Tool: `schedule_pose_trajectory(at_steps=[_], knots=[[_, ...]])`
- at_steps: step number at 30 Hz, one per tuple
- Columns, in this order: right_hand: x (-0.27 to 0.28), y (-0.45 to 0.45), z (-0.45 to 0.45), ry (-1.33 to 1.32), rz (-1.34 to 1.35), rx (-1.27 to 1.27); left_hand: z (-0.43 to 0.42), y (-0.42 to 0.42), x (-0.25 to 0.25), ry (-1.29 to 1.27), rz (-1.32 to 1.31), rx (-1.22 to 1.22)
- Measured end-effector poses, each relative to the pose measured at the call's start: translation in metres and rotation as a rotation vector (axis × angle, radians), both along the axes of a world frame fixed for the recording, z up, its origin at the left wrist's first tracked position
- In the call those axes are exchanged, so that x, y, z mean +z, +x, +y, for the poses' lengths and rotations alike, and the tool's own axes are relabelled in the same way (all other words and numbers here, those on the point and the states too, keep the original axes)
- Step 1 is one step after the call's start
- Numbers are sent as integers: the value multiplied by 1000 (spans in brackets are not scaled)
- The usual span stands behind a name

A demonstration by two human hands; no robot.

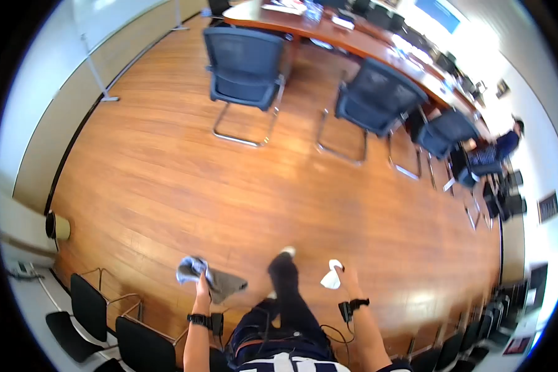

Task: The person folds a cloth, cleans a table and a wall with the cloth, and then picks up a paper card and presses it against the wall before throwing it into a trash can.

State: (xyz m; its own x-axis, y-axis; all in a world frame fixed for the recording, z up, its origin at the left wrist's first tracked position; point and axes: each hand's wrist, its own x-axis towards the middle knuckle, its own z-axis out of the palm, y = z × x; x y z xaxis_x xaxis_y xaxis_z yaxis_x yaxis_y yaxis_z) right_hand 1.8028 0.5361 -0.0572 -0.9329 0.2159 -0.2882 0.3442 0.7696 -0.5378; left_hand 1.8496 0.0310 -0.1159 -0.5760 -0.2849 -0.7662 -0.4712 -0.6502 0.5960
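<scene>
Low in the head view, my left hand (203,287) is closed around a grey and light-blue cloth (227,284), which hangs out to both sides of the fingers. My right hand (351,284) pinches a small white piece, perhaps a tissue or cloth (331,279), at its edge. Both hands are apart, one on each side of my legs, above the wooden floor (229,192). A black strap with a small device sits on each wrist. One leg (284,276) is stretched forward.
Mesh-back chairs (244,65) line a long wooden table (279,20) ahead. Black chairs (146,344) stand close behind on the left, and more (446,348) on the right. A small bin (59,226) stands by the left wall. A person (507,144) sits far right. Cables dangle near my waist.
</scene>
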Motion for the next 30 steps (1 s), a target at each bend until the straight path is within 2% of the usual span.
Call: schedule_pose_trajectory(at_steps=[1, 2, 4, 5, 6, 7, 8, 10, 11, 13, 14, 15, 16, 17, 18, 19, 20, 22, 23, 24, 26, 28, 30], knots=[[-17, -15, 5, -116, 67, -27, -10, 3, -5, 44, -16, 40], [6, -21, -37, -79, 96, -45, -37, 6, -14, 106, -27, 65], [-30, -45, -45, -102, 74, -86, -58, 8, -76, 3, -56, 117], [-36, -69, -66, -57, 25, -98, -74, -12, -74, -122, 16, 111], [-42, -101, -72, -6, -24, -103, -88, -34, -71, -127, 21, 38], [-50, -137, -80, 35, -74, -98, -90, -64, -34, -226, -28, -52], [-66, -171, -90, -31, -41, -105, -90, -91, 15, -331, -100, -141], [-88, -212, -127, -153, -7, -124, -113, -112, 41, -385, -163, -226], [-35, -246, -186, -122, -113, -97, -126, -123, 58, -475, -25, -138], [-57, -316, -265, -593, -86, 37, -166, -128, 52, -449, -87, 15], [-45, -355, -316, -382, -95, 224, -184, -121, 50, -435, -120, 102], [-38, -383, -361, -699, -146, 299, -191, -118, 77, -252, -167, 297], [-10, -411, -409, -929, -255, 294, -207, -105, 77, -170, -150, 404], [9, -439, -445, -1021, -323, 405, -204, -105, 118, -112, -234, 535], [56, -456, -487, -1248, -418, 307, -221, -54, 56, -291, -155, 565], [87, -473, -520, -1355, -445, 340, -217, -63, 90, -325, -272, 708], [102, -487, -539, -1409, -510, 318, -219, -49, 92, -241, -321, 794], [115, -516, -567, -1528, -613, 270, -215, 10, 41, -132, -194, 1004], [117, -520, -573, -1527, -644, 338, -209, 20, 47, 39, -131, 1118], [130, -533, -586, -1540, -644, 339, -215, 12, 51, 95, -107, 1173], [151, -560, -613, -1558, -654, 312, -238, 49, -11, 80, -4, 1186], [143, -604, -643, -1521, -648, 312, -285, -18, 7, 125, -215, 1282], [151, -629, -665, -1475, -625, 294, -337, -42, -22, -25, -259, 1154]])
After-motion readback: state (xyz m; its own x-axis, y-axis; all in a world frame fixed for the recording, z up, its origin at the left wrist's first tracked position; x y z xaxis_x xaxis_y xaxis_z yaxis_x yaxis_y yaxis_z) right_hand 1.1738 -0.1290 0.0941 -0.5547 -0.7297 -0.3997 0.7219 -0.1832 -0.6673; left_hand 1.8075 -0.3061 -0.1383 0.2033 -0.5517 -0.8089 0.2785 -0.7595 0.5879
